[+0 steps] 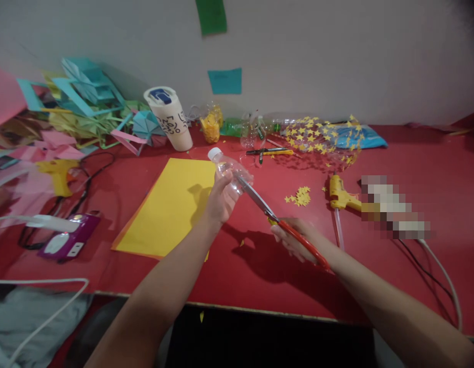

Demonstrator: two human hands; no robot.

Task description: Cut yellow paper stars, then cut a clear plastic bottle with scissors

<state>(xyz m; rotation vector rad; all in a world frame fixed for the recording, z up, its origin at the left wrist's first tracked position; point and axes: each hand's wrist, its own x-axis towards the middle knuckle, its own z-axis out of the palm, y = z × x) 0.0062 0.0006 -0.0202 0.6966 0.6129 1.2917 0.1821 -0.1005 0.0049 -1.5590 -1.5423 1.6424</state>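
While the fingers of the left hand (pixel 221 202) are clamping the clear capped bottle (pixel 233 171), those of the right hand (pixel 292 245) are gripping red-handled scissors (pixel 283 225), whose blades are reaching it just beside the left fingers. Cutting seems unfinished; cut yellow stars (pixel 302 197) are lying beyond the right fingers, seemingly done.

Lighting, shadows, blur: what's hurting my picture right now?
Head view: dim, slightly soft overall; head view: shadows darken the red table below the right hand and the yellow paper beside the left hand; head view: faint edges on the clear plastic bottle; head view: pixelation hides something beside the yellow glue gun on the right.
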